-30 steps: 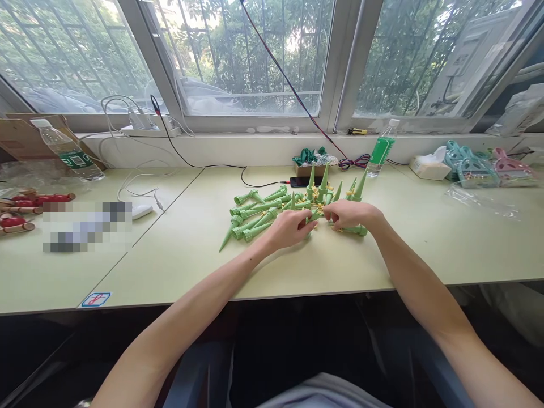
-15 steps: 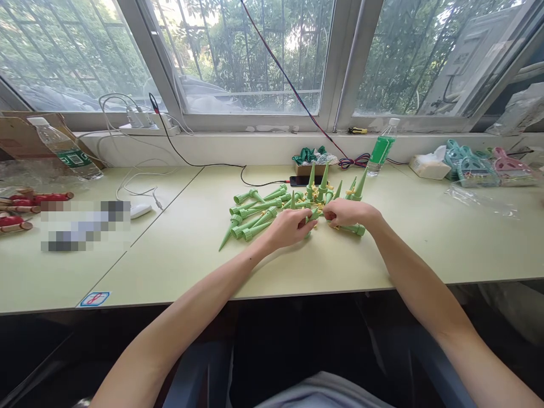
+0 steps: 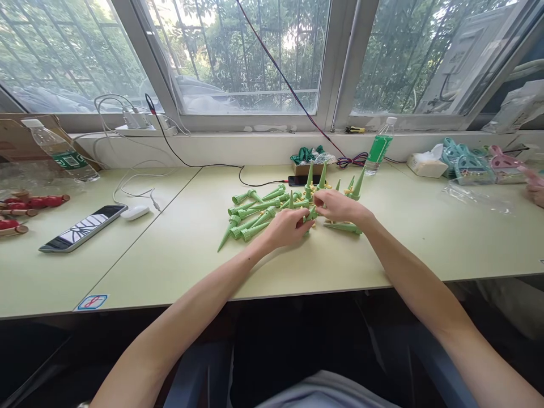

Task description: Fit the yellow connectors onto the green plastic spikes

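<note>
My left hand [image 3: 289, 226] is closed around a green plastic watering spike [image 3: 312, 214], low over the table. My right hand [image 3: 339, 205] meets it from the right, fingers pinched together at the spike's end. Whatever that pinch holds is hidden. To the left lies a pile of green spikes [image 3: 250, 213] with ribbed caps, pointing various ways. Several spikes with yellow pieces stand point up behind my hands, among them a tall spike [image 3: 359, 185] at the right. Another spike [image 3: 345, 228] lies flat below my right wrist.
A phone [image 3: 83, 229] and a white earbud case [image 3: 135, 213] lie on the left of the table [image 3: 178, 266]. Behind the spikes are a small box [image 3: 306, 169], a cabled dark phone [image 3: 298, 181] and a water bottle [image 3: 378, 148]. Another person's hand [image 3: 534, 184] shows at the right edge.
My right hand has moved left, up to the spike in my left hand, uncovering the spike lying below it. My left hand stays nearly still. Another person's hand has appeared at the right edge.
</note>
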Action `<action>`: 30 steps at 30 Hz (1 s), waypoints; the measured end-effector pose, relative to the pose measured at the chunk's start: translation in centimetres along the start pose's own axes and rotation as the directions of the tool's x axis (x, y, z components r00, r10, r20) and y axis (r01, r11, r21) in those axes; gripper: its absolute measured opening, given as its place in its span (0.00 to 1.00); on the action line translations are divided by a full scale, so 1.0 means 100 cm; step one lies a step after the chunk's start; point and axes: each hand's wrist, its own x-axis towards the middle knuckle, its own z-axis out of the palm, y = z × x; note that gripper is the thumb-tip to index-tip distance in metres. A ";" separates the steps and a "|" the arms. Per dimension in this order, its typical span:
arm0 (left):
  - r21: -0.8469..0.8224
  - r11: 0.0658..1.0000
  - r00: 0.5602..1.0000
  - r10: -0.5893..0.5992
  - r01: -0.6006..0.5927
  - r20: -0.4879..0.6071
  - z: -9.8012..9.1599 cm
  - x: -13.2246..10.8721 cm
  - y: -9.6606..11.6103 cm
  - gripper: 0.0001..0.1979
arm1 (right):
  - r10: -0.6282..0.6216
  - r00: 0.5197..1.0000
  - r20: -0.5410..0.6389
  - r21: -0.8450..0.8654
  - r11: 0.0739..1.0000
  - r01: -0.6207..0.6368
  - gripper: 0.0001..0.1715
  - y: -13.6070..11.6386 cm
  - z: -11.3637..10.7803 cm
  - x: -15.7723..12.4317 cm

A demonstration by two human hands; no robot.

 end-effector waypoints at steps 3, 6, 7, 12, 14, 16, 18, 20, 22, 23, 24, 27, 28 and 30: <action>0.006 0.999 0.999 -0.036 0.036 0.011 0.002 0.000 -0.003 0.16 | -0.056 0.984 -0.169 0.079 0.994 0.071 0.03 -0.003 0.003 0.002; 0.006 0.997 0.997 -0.079 0.078 0.008 0.004 0.001 -0.006 0.17 | -0.059 0.950 -0.306 0.167 0.979 0.114 0.04 -0.007 0.007 0.003; 0.000 0.996 0.996 -0.087 0.087 0.004 0.004 0.001 -0.007 0.17 | -0.055 0.939 -0.339 0.188 0.974 0.125 0.04 -0.010 0.009 0.004; -0.085 0.992 0.991 -0.104 0.096 -0.089 0.003 0.004 -0.007 0.19 | -0.049 0.870 -0.491 0.248 0.949 0.193 0.07 -0.021 0.019 0.006; -0.143 0.983 0.977 -0.141 0.118 -0.160 0.002 0.006 -0.006 0.20 | -0.050 0.832 -0.553 0.280 0.929 0.242 0.08 -0.025 0.022 0.007; -0.227 0.963 0.955 -0.198 0.147 -0.220 0.000 0.007 -0.006 0.19 | -0.043 0.812 -0.583 0.307 0.913 0.269 0.11 -0.028 0.024 0.006; -0.335 0.928 0.935 -0.253 0.162 -0.249 -0.001 0.009 -0.008 0.19 | -0.049 0.805 -0.592 0.309 0.908 0.282 0.13 -0.030 0.025 0.006; -0.449 0.877 0.918 -0.306 0.168 -0.253 -0.001 0.010 -0.009 0.21 | -0.045 0.806 -0.590 0.305 0.912 0.274 0.15 -0.030 0.025 0.005; -0.550 0.815 0.902 -0.363 0.185 -0.235 0.000 0.010 -0.010 0.24 | -0.020 0.810 -0.587 0.311 0.917 0.248 0.15 -0.029 0.025 0.005; -0.595 0.780 0.895 -0.390 0.197 -0.216 0.000 0.011 -0.010 0.25 | -0.002 0.810 -0.587 0.318 0.919 0.233 0.15 -0.029 0.024 0.005; -0.637 0.743 0.891 -0.412 0.206 -0.192 0.000 0.011 -0.009 0.25 | 0.016 0.809 -0.588 0.327 0.919 0.220 0.16 -0.029 0.024 0.004; -0.735 0.644 0.887 -0.442 0.213 -0.131 -0.001 0.011 -0.007 0.26 | 0.053 0.806 -0.590 0.352 0.915 0.198 0.17 -0.031 0.024 0.004; -0.754 0.622 0.887 -0.445 0.208 -0.122 -0.001 0.011 -0.006 0.26 | 0.055 0.805 -0.591 0.356 0.913 0.199 0.17 -0.031 0.024 0.004; -0.774 0.601 0.888 -0.444 0.198 -0.117 -0.002 0.011 -0.005 0.25 | 0.049 0.810 -0.585 0.360 0.910 0.205 0.17 -0.032 0.025 0.004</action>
